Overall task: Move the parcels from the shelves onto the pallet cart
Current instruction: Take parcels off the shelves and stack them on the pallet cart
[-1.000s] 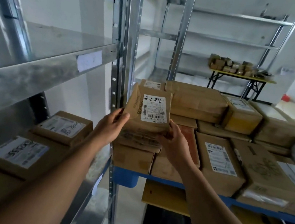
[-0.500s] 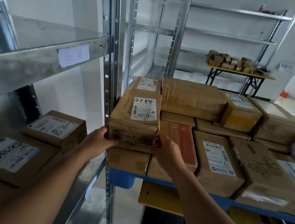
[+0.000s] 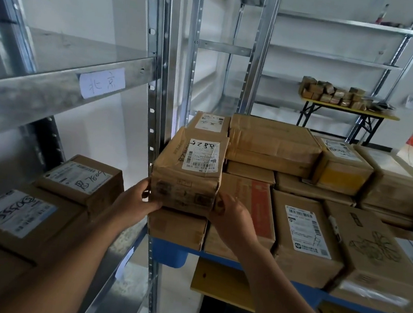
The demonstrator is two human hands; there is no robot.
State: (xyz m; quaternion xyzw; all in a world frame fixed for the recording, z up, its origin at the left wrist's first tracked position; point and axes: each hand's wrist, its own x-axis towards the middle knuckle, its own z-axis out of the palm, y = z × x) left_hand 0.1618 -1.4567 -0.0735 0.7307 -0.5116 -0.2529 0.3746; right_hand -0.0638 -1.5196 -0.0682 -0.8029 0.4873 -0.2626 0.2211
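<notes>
**Parcel sits between my 2 hands, long axis running away from me**

I have 1 brown parcel (image 3: 188,172) caught between my palms at the near left corner of the pallet cart (image 3: 170,253). My left hand (image 3: 138,201) is at its near left bottom corner, fingers curled under and against the side; my right hand (image 3: 230,222) presses the near right corner with the fingers curled around the edge. Neither hand is spread wide: both are cupped on the cardboard, and the short near face of the box fills the gap between them.

What matters for the next move is how the box lies. Its long axis points forward, away from my chest, with the white label (image 3: 201,155) on top toward the far end. It appears to rest on, or just over, the lower box (image 3: 176,227) stacked at the cart's corner; I cannot tell whether its full weight is down yet. To its right it is close against the orange-printed box (image 3: 245,209), and behind it is another small labelled parcel (image 3: 209,121).

Both hands are equally near, 1 on each side, so I judge the release should be even: slide both out sideways, not back, so the box does not drag toward me off the stack. The steel upright (image 3: 155,96) stands just beside my left hand, leaving it less room than my right. More parcels wait on the shelf (image 3: 50,86) level to my left, such as the labelled box (image 3: 82,181).
</notes>
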